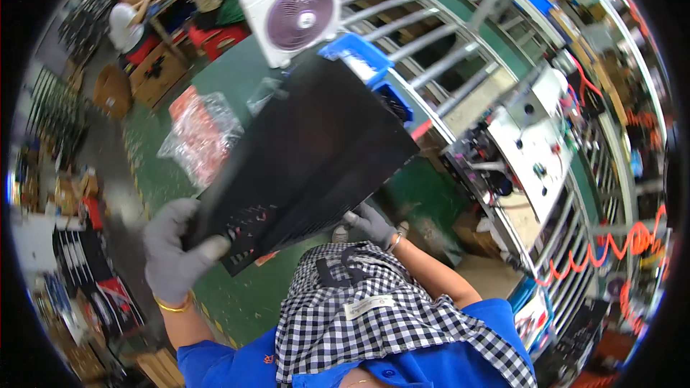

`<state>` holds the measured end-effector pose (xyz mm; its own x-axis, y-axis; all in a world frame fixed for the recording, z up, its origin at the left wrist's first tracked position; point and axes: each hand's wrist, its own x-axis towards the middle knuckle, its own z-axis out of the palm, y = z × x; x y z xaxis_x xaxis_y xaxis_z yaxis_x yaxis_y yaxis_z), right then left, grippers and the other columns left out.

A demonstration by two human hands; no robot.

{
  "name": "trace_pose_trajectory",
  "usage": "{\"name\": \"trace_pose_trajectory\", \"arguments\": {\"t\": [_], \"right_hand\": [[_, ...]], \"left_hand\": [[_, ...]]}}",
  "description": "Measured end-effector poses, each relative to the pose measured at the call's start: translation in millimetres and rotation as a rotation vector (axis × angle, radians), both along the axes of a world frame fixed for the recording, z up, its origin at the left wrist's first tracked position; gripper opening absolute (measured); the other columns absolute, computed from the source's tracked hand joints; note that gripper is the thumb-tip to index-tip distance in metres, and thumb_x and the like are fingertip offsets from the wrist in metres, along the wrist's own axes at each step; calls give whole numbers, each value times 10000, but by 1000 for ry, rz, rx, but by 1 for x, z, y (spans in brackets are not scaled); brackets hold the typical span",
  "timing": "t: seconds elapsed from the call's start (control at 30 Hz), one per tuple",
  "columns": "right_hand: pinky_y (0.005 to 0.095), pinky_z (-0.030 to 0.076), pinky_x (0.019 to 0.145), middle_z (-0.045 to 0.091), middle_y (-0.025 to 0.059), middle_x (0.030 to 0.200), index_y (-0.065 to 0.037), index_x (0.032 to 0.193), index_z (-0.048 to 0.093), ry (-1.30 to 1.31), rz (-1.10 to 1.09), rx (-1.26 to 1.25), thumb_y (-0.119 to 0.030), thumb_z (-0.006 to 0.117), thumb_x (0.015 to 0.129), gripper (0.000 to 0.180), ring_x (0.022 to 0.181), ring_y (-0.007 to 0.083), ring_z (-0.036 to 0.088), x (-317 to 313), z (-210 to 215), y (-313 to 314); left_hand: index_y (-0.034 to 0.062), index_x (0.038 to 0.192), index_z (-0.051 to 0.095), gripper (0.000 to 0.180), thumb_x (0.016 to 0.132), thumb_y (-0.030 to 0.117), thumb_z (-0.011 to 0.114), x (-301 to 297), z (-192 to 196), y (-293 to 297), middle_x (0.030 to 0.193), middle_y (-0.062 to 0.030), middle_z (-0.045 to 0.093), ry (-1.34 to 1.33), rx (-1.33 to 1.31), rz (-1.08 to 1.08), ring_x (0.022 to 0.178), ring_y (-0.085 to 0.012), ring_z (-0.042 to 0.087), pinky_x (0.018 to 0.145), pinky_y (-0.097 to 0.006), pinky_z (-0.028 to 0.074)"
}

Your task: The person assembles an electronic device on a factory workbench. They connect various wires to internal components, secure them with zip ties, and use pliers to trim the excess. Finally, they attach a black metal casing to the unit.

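Note:
I hold a large flat black panel [305, 154] tilted in front of me, with small cut-out slots near its lower left corner. My left hand [175, 248], in a grey glove, grips its lower left edge, thumb on top. Under the panel's lower right edge is my right hand [372, 224], also in a grey glove, its fingers closed on that edge. The panel hides much of the green bench behind it. A checked black and white apron over blue clothing fills the bottom of the view.
A white box fan [293, 8] stands on the green bench [237, 75], next to blue bins [359, 54]. A clear bag of red parts [201, 136] lies at left. At right are a roller conveyor [431, 36] and a white machine [535, 147]. Other people sit at the far left.

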<state>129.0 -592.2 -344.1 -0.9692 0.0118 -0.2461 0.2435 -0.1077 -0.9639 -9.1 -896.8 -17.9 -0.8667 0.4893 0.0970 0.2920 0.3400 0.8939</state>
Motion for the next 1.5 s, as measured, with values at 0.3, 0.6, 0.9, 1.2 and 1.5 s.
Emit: {"name": "trace_pose_trajectory", "arguments": {"t": [0.3, 0.6, 0.9, 1.2, 1.5], "right_hand": [[393, 492, 967, 668, 173, 1217, -33, 1249, 628, -215, -42, 493, -334, 576, 999, 395, 1128, 302, 639, 158, 126, 56], [339, 489, 736, 651, 49, 872, -157, 979, 680, -91, -487, 1413, -259, 835, 693, 340, 832, 242, 647, 214, 259, 62], [366, 455, 606, 625, 22, 771, -148, 883, 650, -103, -659, 1116, -181, 822, 648, 293, 690, 242, 627, 225, 250, 108], [352, 438, 605, 586, 13, 784, -146, 950, 634, -83, -492, 1192, -181, 802, 673, 326, 697, 200, 606, 234, 306, 156], [328, 431, 620, 575, -6, 805, -158, 973, 629, -50, -425, 1136, -224, 795, 698, 328, 698, 173, 590, 241, 309, 193]], "left_hand": [[93, 1072, 683, 366, 733, 170, 794, 39, -18, 200, 741, -62, 689, 440, -115, -1028, 616, -239, 664, 571, -325, 508], [161, 1119, 641, 369, 772, 212, 758, 76, -73, 297, 754, -22, 668, 601, -177, -1499, 683, -231, 677, 584, -374, 507], [77, 1074, 619, 237, 868, 185, 663, 5, -104, 372, 840, -90, 659, -52, 335, -814, 733, -233, 643, 636, -334, 499], [61, 1050, 697, 237, 946, 236, 577, 50, -333, 362, 956, -135, 684, -948, -432, -843, 882, -233, 678, 806, -340, 527], [61, 1059, 694, 239, 942, 236, 580, 87, -226, 364, 964, -134, 683, -794, -471, -1060, 892, -241, 676, 812, -348, 527]]}}
